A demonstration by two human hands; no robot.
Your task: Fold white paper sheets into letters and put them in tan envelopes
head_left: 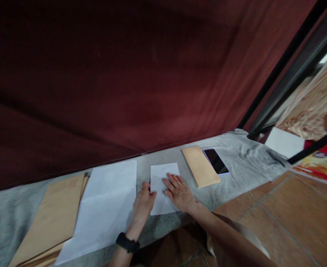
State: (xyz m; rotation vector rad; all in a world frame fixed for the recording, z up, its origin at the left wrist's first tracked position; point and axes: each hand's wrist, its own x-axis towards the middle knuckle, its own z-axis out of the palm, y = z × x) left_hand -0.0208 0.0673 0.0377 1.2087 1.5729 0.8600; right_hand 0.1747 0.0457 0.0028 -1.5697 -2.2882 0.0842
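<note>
A folded white sheet of paper (159, 178) lies on the grey cloth in front of me. My left hand (144, 202) is at its left edge, fingers curled and thumb on top, closed on that edge. Spread flat on the paper's right part is my right hand (181, 193), pressing down with open fingers. Left of these is a larger stack of white paper (107, 207) with a faint crease across it. A pile of brown envelopes (52, 215) sits at the far left, partly under the white stack's side. Smaller brown envelopes (200, 167) lie right of my right hand.
A phone (216, 161) with a dark screen lies beside the smaller envelopes. The grey cloth (244, 159) covers a narrow surface against a dark red fabric wall (152, 92). Black metal bars (285, 70) stand at the right, above a tiled floor (294, 211).
</note>
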